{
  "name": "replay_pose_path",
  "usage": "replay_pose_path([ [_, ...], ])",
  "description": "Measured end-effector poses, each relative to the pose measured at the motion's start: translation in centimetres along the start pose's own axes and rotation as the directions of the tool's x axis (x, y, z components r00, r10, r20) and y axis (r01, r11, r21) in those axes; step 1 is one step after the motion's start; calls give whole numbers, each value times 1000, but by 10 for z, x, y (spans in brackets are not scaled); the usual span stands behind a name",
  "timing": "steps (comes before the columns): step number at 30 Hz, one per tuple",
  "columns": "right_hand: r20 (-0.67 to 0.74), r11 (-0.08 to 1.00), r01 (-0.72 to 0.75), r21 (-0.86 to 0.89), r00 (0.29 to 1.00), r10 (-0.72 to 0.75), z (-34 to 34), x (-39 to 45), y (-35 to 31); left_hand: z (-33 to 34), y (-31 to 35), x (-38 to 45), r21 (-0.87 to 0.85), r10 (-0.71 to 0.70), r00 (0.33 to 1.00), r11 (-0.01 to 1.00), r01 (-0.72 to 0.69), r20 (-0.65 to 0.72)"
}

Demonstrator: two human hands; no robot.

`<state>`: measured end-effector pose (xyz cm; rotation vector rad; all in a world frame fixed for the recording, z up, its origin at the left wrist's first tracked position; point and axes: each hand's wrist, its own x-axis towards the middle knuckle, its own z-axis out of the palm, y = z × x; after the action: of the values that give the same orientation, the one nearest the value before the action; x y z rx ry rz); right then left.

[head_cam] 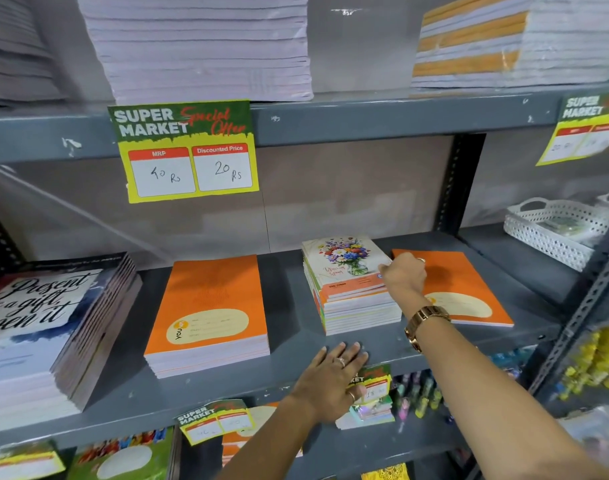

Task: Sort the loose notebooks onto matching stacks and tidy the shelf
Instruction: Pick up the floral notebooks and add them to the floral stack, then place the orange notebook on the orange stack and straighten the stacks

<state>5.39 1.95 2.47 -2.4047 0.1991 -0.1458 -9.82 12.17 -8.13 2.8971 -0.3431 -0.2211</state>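
Note:
On the grey middle shelf (289,296) stands a stack of orange notebooks (209,306), and to its right a mixed stack topped by a flower-cover notebook (344,265). A thin orange notebook (465,282) lies flat at the far right. My right hand (405,273) reaches between the flower stack and that orange notebook, fingers curled at the stack's right edge; whether it grips anything is unclear. My left hand (330,379) rests flat on the shelf's front edge, fingers spread, holding nothing. A tall stack with script lettering (43,323) fills the left end.
Above, white paper stacks (202,46) and orange-striped ones (486,46) sit on the upper shelf. A yellow price tag (189,150) hangs from its edge. A white basket (555,226) stands at the right. Pens and notebooks fill the lower shelf (414,393).

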Motion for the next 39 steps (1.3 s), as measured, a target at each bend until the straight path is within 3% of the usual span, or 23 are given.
replay_pose_path([
  [6, 6, 994, 18, -104, 1000, -17, -4, -1, 5, 2, 5, 3, 7, -28, 999, 1000, 28, -23],
  [15, -130, 998, -40, -57, 991, 33, -37, 21, 62, -3, 33, 38, -59, -35, 999, 998, 34, -18],
  [24, 42, 940, -276, -201, 956, 290, -68, 50, 144, 5, 69, 97, -191, -83, 994, 979, 68, -74],
  [28, 91, 919, -273, -285, 947, 310, -68, 57, 159, 7, 85, 115, -307, -140, 984, 946, 101, -109],
  [34, 77, 918, -297, -265, 942, 327, -64, 72, 156, 4, 98, 129, -444, -244, 967, 877, 185, -79],
  [39, 177, 913, -333, -234, 909, 377, -62, 83, 157, 4, 101, 131, -508, -292, 954, 833, 221, -64],
])
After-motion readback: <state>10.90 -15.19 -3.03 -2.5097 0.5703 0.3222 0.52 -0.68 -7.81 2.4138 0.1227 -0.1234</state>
